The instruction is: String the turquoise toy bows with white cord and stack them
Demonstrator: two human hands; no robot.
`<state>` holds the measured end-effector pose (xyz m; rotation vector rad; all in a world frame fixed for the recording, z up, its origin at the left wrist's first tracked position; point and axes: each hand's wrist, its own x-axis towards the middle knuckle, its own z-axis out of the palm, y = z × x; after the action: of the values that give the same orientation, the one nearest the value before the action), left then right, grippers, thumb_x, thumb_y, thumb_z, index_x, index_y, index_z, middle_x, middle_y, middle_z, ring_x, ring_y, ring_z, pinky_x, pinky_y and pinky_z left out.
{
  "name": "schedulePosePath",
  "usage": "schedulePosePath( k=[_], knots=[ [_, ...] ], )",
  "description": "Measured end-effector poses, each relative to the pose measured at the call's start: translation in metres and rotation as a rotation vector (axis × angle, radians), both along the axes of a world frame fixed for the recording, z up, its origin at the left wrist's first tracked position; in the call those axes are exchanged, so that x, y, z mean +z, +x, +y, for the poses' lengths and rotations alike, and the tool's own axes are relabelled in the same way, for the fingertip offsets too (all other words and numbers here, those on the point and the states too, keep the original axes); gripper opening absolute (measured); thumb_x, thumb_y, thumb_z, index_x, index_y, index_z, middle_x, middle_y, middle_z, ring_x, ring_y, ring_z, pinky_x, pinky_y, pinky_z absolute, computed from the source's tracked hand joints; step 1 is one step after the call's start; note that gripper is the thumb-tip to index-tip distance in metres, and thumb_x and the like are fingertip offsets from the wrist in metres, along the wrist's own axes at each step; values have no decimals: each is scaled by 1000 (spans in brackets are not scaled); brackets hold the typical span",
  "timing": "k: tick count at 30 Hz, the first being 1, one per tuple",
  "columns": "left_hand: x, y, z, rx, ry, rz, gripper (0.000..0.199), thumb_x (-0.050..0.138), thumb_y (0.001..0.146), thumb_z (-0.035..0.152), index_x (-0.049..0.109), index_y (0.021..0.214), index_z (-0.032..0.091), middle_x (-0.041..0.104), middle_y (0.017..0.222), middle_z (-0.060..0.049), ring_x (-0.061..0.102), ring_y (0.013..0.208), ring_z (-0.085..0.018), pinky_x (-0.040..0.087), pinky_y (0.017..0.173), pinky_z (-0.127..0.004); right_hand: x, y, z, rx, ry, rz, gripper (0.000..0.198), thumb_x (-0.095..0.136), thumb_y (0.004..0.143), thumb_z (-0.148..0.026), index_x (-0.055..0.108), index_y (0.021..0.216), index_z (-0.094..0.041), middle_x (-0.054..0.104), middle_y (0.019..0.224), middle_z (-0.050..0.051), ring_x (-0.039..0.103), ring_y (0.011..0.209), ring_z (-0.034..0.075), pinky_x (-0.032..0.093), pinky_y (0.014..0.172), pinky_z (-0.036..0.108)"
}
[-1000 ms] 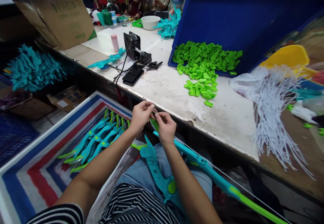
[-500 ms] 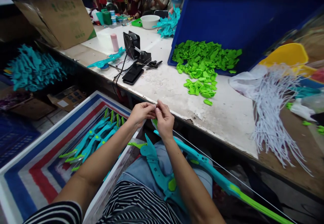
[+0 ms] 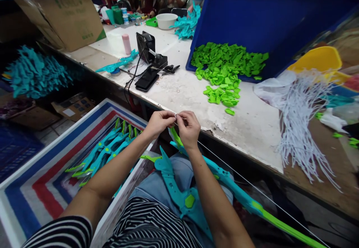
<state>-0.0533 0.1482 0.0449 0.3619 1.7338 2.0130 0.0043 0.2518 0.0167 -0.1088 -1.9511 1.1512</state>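
A teal and green toy bow (image 3: 237,190) lies across my lap, its grip part pointing toward my body. Its white string (image 3: 246,184) runs from the lower right up behind my right hand. My left hand (image 3: 160,122) is closed in a pinch on the string's end, just above the bow's green upper tip (image 3: 175,135). Pressed close to it, my right hand (image 3: 189,128) also pinches the white string, thumb and forefinger together. The fingertips of both hands nearly touch, and the knot or loop between them is too small to make out.
Left of me stands a box with a striped lining (image 3: 46,180), holding several toy bows. On the worktable (image 3: 179,98) are a small fan (image 3: 146,48), a phone (image 3: 147,79), green plastic pieces (image 3: 224,63) spilling from a blue bin (image 3: 269,20), and a bundle of white strings (image 3: 300,128).
Both hands have shifted slightly right, and the fingertips have drawn level with each other at the string. More of the bow's green tip shows below them.
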Motion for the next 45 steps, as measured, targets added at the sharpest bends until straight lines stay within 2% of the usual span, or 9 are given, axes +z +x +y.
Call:
schedulePosePath(
  k=[4, 11, 17, 23, 31, 38, 41, 43, 45],
  knots=[
    [-4, 0, 3, 63, -95, 118, 11, 68, 62, 23, 64, 61, 13, 55, 53, 4, 46, 49, -8, 36, 48, -20, -3, 3, 6, 38, -38, -19, 12, 55, 85, -24, 61, 75, -19, 61, 78, 2, 57, 76, 16, 48, 69, 29],
    [-1, -4, -11, -107, -312, 415, 17, 60, 75, 23, 75, 76, 15, 68, 69, -1, 61, 70, -15, 44, 64, -22, -6, 9, 6, 42, 89, -11, 11, 52, 88, -19, 60, 80, -19, 60, 81, 3, 58, 78, 17, 48, 70, 30],
    [-6, -1, -15, -106, -469, 521, 27, 55, 82, 29, 76, 88, 14, 73, 80, -2, 65, 74, -18, 43, 63, -22, -13, 10, 2, -5, 196, 48, 12, 50, 90, -17, 59, 82, -20, 60, 82, 4, 59, 80, 17, 49, 72, 31],
    [2, 8, -18, -144, -740, 757, 26, 50, 86, 22, 74, 95, 18, 73, 86, -5, 64, 78, -18, 42, 67, -23, -26, 12, -5, -21, 241, 41, 14, 47, 92, -19, 58, 83, -20, 59, 83, 5, 58, 80, 18, 49, 73, 32],
    [-2, 8, -21, -119, -676, 669, 22, 55, 82, 24, 73, 81, 13, 68, 67, -2, 57, 63, -13, 36, 57, -21, -34, 18, -8, -38, 267, 10, 13, 44, 93, -18, 52, 84, -21, 56, 83, 5, 55, 81, 18, 47, 72, 31],
    [-8, 5, -32, -239, -674, 786, 21, 54, 82, 23, 74, 83, 16, 68, 68, -2, 58, 64, -13, 38, 58, -22, -44, 13, -13, -101, 253, -32, 11, 45, 88, -16, 50, 78, -21, 52, 77, 2, 53, 72, 16, 46, 66, 29],
    [-19, 8, -45, -117, -522, 748, 18, 56, 79, 20, 73, 85, 17, 70, 85, -5, 62, 82, -16, 45, 73, -24, -44, 16, -17, -39, 249, -59, 11, 47, 87, -16, 52, 79, -20, 54, 77, 3, 55, 73, 17, 47, 67, 30],
    [-29, 21, -66, 82, -460, 681, 20, 55, 79, 23, 71, 89, 17, 69, 94, -6, 61, 94, -17, 45, 80, -25, -43, 25, -22, 9, 268, -49, 11, 47, 89, -16, 55, 82, -20, 57, 80, 4, 57, 78, 18, 48, 71, 32],
    [-44, 47, -99, 267, -498, 528, 21, 53, 80, 29, 69, 86, 17, 68, 89, -6, 60, 90, -17, 45, 78, -26, -44, 36, -31, 52, 297, -17, 12, 47, 90, -16, 58, 89, -20, 60, 85, 6, 58, 83, 19, 48, 75, 34]
  ],
)
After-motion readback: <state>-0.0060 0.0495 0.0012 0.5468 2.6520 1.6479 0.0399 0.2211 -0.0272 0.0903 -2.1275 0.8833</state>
